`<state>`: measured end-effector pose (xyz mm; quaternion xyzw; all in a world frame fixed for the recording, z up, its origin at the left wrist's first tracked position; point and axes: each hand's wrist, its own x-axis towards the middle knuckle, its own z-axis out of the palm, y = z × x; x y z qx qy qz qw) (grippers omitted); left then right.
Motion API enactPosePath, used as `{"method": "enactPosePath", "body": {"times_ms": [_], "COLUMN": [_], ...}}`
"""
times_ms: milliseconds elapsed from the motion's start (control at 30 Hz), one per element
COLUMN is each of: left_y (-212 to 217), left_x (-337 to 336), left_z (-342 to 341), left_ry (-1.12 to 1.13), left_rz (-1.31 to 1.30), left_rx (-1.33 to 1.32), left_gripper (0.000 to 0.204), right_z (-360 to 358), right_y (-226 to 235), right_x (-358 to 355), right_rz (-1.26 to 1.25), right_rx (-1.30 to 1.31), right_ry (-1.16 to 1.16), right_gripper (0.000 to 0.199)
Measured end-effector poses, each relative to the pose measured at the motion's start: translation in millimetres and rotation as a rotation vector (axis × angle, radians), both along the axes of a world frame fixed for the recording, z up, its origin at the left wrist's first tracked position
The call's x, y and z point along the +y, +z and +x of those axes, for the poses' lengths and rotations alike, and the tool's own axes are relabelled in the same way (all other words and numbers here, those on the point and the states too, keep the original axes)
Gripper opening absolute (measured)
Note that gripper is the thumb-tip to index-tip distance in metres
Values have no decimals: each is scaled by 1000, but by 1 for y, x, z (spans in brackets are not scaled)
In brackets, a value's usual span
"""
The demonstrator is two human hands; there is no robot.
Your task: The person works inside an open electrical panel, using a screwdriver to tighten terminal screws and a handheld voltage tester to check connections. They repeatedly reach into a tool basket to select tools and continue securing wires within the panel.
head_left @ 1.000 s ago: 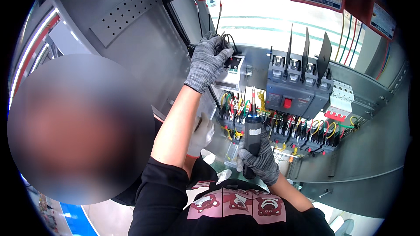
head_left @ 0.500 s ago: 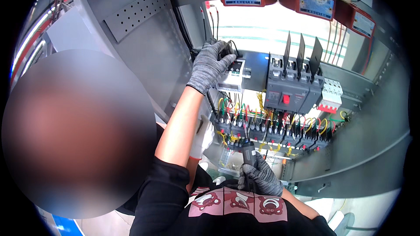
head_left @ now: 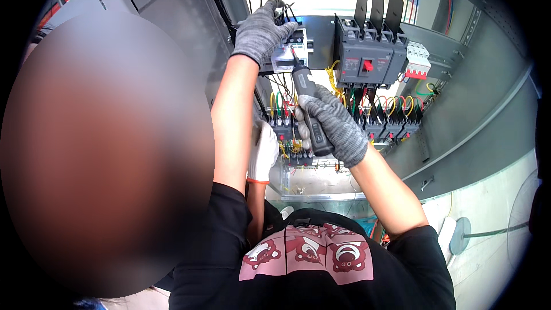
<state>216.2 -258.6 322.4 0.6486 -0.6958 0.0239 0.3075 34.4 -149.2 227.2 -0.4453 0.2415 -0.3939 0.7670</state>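
My right hand (head_left: 338,123), in a grey knit glove, grips a black cordless electric screwdriver (head_left: 313,112). Its bit points up and reaches the front of a small white rail-mounted device (head_left: 281,63); whether it sits in a screw I cannot tell. Above that device my left hand (head_left: 259,33), gloved alike, holds thin black wires (head_left: 281,14) at the device's top edge. The wires' ends are partly hidden by its fingers. To the right on the same mounting plate stands a large dark grey circuit breaker (head_left: 370,60) with a red toggle and three upright black barriers.
A co-worker leans in on the left, their white-gloved hand (head_left: 265,152) below my left forearm. Small breakers (head_left: 390,126) with coloured wires line the lower rail. A white breaker with red toggles (head_left: 418,60) sits farther right. Grey cabinet walls (head_left: 488,92) enclose the sides.
My right hand has raised the screwdriver from below the lower breaker row to the white device. My left hand stays at the black wires. The view has shifted, with the cabinet now higher in frame.
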Motion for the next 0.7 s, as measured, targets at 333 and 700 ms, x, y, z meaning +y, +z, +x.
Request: {"method": "enactPosePath", "body": {"times_ms": [333, 700], "left_y": [4, 1], "left_x": [-12, -10], "left_z": [8, 6], "left_ry": [-81, -97], "left_rz": [-9, -84], "left_rx": [-130, -126], "left_gripper": [78, 55], "right_z": [19, 31], "right_y": [4, 7], "right_x": [-5, -4], "right_rz": [-62, -110], "right_rx": [101, 254], "right_ry": [-172, -213], "right_gripper": [24, 30]}}
